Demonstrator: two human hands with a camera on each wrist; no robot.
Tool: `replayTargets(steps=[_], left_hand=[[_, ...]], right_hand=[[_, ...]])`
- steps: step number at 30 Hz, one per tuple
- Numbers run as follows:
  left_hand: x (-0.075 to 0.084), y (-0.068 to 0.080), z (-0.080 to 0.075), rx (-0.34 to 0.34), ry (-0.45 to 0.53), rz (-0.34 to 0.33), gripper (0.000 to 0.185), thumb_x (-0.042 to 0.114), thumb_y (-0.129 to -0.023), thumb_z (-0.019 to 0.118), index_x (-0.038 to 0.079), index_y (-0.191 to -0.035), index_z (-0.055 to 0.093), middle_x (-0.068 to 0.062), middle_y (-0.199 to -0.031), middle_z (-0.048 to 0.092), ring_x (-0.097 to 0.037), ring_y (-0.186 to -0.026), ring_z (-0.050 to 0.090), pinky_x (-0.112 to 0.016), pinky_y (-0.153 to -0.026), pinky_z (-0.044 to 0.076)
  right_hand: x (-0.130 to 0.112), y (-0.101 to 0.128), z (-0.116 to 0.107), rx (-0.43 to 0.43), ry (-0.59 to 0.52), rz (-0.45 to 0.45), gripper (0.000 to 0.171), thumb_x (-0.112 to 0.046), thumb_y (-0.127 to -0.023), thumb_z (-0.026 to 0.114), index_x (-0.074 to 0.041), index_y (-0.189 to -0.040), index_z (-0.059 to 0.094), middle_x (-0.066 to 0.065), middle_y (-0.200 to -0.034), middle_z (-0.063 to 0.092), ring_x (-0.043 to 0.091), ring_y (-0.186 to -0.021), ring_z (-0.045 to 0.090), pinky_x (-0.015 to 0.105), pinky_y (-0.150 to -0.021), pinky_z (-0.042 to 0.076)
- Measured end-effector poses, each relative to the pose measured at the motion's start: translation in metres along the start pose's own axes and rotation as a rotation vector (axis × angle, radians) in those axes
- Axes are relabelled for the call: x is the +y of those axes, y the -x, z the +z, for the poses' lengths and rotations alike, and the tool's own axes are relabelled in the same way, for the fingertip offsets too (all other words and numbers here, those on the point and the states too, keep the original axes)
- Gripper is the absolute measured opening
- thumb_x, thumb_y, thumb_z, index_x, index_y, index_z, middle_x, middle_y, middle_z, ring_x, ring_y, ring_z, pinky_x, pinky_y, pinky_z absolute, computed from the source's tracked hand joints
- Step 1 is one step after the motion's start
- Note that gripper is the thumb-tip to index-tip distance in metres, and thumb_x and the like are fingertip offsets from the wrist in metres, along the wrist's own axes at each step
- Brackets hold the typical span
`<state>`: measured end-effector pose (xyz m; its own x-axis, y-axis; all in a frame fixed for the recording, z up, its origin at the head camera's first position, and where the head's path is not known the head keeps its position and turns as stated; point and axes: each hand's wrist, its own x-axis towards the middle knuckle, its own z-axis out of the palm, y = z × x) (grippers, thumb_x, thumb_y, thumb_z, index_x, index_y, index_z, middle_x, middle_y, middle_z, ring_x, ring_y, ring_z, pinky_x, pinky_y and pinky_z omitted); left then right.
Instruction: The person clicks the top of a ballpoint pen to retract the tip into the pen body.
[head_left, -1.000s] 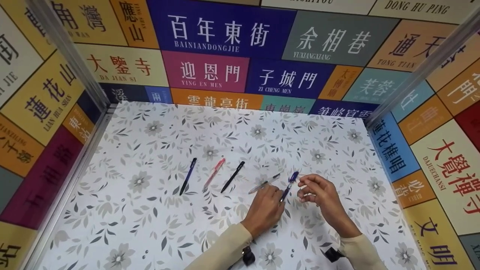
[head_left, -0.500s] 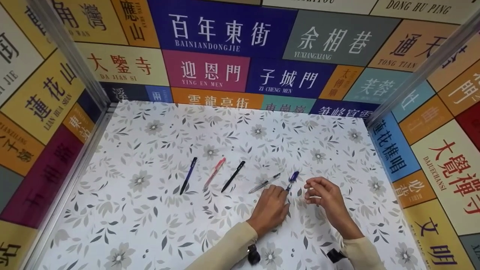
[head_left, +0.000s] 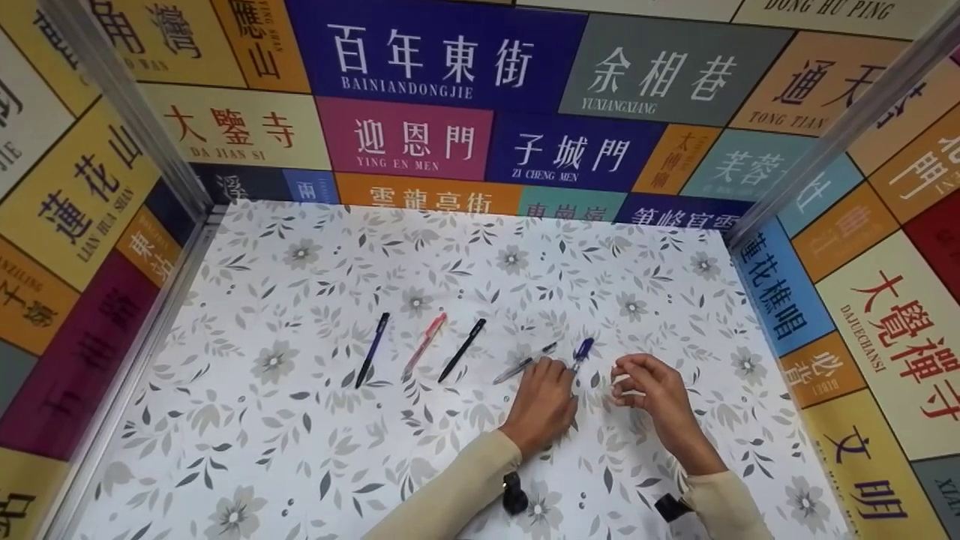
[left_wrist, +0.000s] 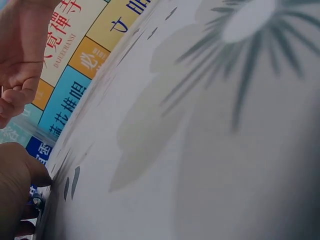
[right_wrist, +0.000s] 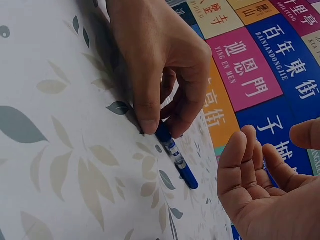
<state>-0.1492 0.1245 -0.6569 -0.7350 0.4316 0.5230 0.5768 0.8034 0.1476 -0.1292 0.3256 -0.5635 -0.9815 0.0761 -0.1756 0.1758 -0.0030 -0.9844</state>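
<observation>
My left hand pinches the lower end of a blue pen between thumb and fingers, low over the table. In the right wrist view, the blue pen sticks out beyond the left thumb, its far end pointing away. Just left of this hand lies a clear pen with a dark tip, partly overlapped by the fingers. My right hand hovers to the right of the blue pen, fingers loosely bent and holding nothing. The left wrist view catches both hands only at its left edge.
Further left, a blue-and-black pen, a pink pen and a black pen lie slanted in a row. White floral cloth covers the table. Printed panels wall in the back and sides.
The left hand has shifted slightly right and up along the blue pen, covering more of it. My right hand has drawn back a little from the pen's upper end. The other pens lie unchanged.
</observation>
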Motion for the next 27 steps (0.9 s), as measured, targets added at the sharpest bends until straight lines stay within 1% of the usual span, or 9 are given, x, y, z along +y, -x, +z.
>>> replayTargets(steps=[6,9,12,18,21,27], left_hand=[[0.000,-0.005,0.003,-0.059,-0.002,-0.036,0.028,0.035,-0.097,0.077,0.014,-0.113,0.072,-0.002,-0.111,0.065,-0.023,-0.105,0.060,-0.041,-0.092,0.051],[-0.001,-0.008,0.004,-0.066,0.023,-0.056,0.028,0.035,-0.097,0.078,0.013,-0.113,0.072,-0.003,-0.111,0.066,-0.024,-0.105,0.061,-0.042,-0.092,0.051],[0.000,-0.011,0.005,-0.068,0.026,-0.068,0.027,0.036,-0.097,0.078,0.013,-0.110,0.072,-0.003,-0.109,0.065,-0.024,-0.105,0.060,-0.042,-0.092,0.050],[-0.004,-0.017,0.007,-0.070,-0.034,-0.076,0.030,0.042,-0.097,0.076,0.013,-0.105,0.072,-0.003,-0.108,0.063,-0.024,-0.104,0.058,-0.042,-0.092,0.050],[-0.005,-0.019,0.007,-0.082,-0.058,-0.084,0.031,0.044,-0.097,0.076,0.014,-0.104,0.073,-0.002,-0.109,0.063,-0.023,-0.105,0.058,-0.042,-0.093,0.050],[-0.004,-0.019,0.008,-0.102,-0.054,-0.088,0.030,0.045,-0.099,0.075,0.015,-0.103,0.074,-0.002,-0.109,0.063,-0.023,-0.104,0.058,-0.042,-0.093,0.049]], right_hand=[[0.002,0.001,-0.002,0.009,-0.001,0.010,0.030,-0.010,-0.113,0.061,0.017,-0.125,0.062,0.022,-0.107,0.073,0.020,-0.076,0.072,0.034,-0.068,0.065],[0.002,0.002,-0.002,0.016,-0.001,0.014,0.030,-0.010,-0.112,0.062,0.017,-0.125,0.062,0.025,-0.108,0.073,0.020,-0.076,0.072,0.034,-0.068,0.065],[0.002,0.002,-0.002,0.022,0.010,0.019,0.029,-0.011,-0.112,0.062,0.016,-0.124,0.063,0.025,-0.108,0.072,0.021,-0.076,0.072,0.034,-0.067,0.064],[0.002,0.001,0.000,0.016,0.013,0.033,0.027,-0.011,-0.113,0.061,0.014,-0.122,0.064,0.023,-0.108,0.071,0.021,-0.077,0.072,0.034,-0.067,0.064],[0.003,0.001,0.001,0.012,0.008,0.033,0.026,-0.011,-0.113,0.061,0.013,-0.122,0.064,0.024,-0.110,0.071,0.021,-0.077,0.072,0.034,-0.067,0.064],[0.002,0.004,0.001,0.015,0.028,0.034,0.027,-0.011,-0.113,0.060,0.014,-0.123,0.063,0.022,-0.110,0.071,0.021,-0.078,0.072,0.034,-0.068,0.064]])
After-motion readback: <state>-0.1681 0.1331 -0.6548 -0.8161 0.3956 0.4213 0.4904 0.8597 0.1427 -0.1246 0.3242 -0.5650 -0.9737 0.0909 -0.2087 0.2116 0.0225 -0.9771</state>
